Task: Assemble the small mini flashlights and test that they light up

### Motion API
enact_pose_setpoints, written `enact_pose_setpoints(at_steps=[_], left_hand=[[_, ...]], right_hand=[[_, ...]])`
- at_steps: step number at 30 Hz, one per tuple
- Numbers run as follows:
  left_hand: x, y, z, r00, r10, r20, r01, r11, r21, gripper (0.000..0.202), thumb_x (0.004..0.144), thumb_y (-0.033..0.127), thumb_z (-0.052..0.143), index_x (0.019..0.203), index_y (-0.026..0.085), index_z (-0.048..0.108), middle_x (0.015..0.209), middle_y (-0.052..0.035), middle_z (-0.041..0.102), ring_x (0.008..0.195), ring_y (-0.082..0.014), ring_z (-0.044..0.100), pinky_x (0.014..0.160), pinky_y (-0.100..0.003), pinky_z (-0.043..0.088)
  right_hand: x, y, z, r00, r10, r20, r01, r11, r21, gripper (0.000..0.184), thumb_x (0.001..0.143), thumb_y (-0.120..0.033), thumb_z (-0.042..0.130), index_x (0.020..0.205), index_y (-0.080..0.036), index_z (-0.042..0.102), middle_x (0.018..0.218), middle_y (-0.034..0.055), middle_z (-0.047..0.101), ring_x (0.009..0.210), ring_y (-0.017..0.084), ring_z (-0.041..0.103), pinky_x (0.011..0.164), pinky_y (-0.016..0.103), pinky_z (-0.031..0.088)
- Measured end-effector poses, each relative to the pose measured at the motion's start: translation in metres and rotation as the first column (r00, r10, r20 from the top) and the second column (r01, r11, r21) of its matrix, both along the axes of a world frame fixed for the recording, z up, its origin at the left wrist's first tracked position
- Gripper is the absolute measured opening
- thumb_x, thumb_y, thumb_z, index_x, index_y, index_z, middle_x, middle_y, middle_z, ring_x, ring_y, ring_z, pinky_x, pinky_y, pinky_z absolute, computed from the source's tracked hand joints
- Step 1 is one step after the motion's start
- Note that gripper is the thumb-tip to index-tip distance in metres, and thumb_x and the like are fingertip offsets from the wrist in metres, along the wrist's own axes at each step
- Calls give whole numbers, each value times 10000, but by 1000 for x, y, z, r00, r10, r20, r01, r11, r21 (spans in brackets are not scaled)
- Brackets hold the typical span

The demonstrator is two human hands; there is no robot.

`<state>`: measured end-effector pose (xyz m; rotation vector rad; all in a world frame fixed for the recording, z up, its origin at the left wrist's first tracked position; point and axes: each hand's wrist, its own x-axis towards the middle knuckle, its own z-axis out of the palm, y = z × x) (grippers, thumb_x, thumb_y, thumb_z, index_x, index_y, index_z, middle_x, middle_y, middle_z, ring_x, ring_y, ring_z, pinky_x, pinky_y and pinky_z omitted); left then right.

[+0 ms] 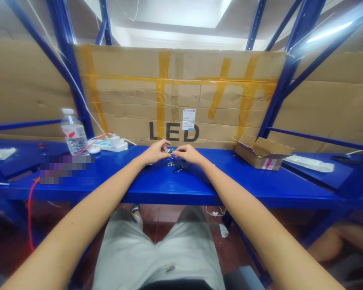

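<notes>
Over the blue tabletop (169, 183), both my hands meet around a small green piece (170, 151) with some purple at its lower edge; its kind is too small to make out. My left hand (156, 153) pinches it from the left, the index finger arched above. From the other side, my right hand (188, 154) has its thumb and fingers closed at the piece's right end. Just below lie several small round metallic bits (171, 164). A dark looped item with a shiny clip-like part (178, 169) rests beside them, under my right hand.
An open cardboard box (264, 155) stands at the right, a water bottle (75, 135) and a white power strip (111, 144) at the left. A red cable (32, 213) hangs over the front edge. Behind rises a cardboard sheet (133, 104) between blue posts. Another person's limb (335, 241) shows lower right.
</notes>
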<state>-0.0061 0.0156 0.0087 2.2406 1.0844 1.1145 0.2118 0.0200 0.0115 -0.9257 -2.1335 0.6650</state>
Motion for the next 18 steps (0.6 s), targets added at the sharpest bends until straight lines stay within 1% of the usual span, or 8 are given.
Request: enact_pose_setpoints(at_steps=[2, 5, 8, 10, 12, 13, 15, 18], left_hand=[[11, -1, -5, 999, -42, 12, 41, 997, 73, 515, 709, 320, 763, 1167, 173, 580, 779, 8, 625, 721, -160, 586, 715, -293, 452], [20, -1, -8, 999, -32, -27, 36, 992, 124, 488, 716, 278, 763, 1156, 178, 578, 793, 13, 630, 717, -153, 583, 707, -289, 456], [19, -2, -6, 996, 11, -91, 5, 984, 177, 399, 785, 292, 717, 1151, 175, 611, 882, -23, 675, 782, -169, 614, 758, -306, 486], [15, -3, -3, 976, 22, -216, 21, 981, 195, 272, 824, 282, 668, 1074, 174, 676, 969, -57, 701, 858, -189, 636, 821, -321, 501], [10, -5, 0, 932, 0, -362, 58, 987, 148, 229, 825, 255, 655, 1029, 180, 726, 1051, -72, 713, 908, -202, 652, 859, -321, 510], [8, -6, 1, 910, -19, -413, 70, 992, 109, 254, 818, 242, 659, 1052, 184, 738, 1088, -74, 717, 927, -205, 659, 870, -317, 515], [6, -7, 1, 884, -45, -465, 73, 996, 44, 341, 813, 228, 672, 1147, 192, 731, 1163, -75, 721, 992, -215, 672, 907, -311, 516], [5, -7, -1, 863, -43, -503, 57, 998, 13, 404, 815, 208, 688, 1217, 207, 719, 1246, -72, 720, 1133, -235, 657, 1010, -320, 478]], right_hand=[[-2, -2, 1, 999, 36, -25, -38, 998, -51, 238, 824, -327, 634, 744, -121, 720, 686, 44, 690, 617, 130, 565, 609, 254, 431], [-3, -3, 0, 998, 28, -60, -34, 995, -95, 207, 815, -268, 613, 664, -137, 667, 614, 22, 646, 572, 121, 551, 567, 239, 426], [-2, 1, 0, 992, -59, -112, 50, 995, -83, 187, 806, -208, 575, 630, -157, 611, 592, 3, 624, 544, 114, 540, 542, 225, 417], [0, 4, 1, 982, -138, -128, 133, 990, -49, 185, 802, -171, 544, 620, -168, 574, 587, -2, 618, 542, 115, 540, 538, 221, 407], [2, 7, 1, 969, -213, -123, 211, 977, -24, 188, 809, -150, 512, 625, -177, 546, 574, -3, 609, 546, 123, 546, 539, 224, 400], [3, 9, 1, 963, -243, -115, 242, 970, -25, 190, 816, -148, 497, 633, -183, 532, 566, -3, 603, 543, 128, 549, 538, 227, 398], [3, 10, 0, 955, -280, -99, 276, 960, -47, 178, 830, -154, 474, 660, -194, 509, 552, -5, 591, 528, 139, 551, 533, 237, 398], [3, 10, -2, 960, -271, -65, 270, 963, -26, 146, 834, -165, 472, 695, -202, 493, 562, -4, 594, 539, 149, 557, 547, 247, 405]])
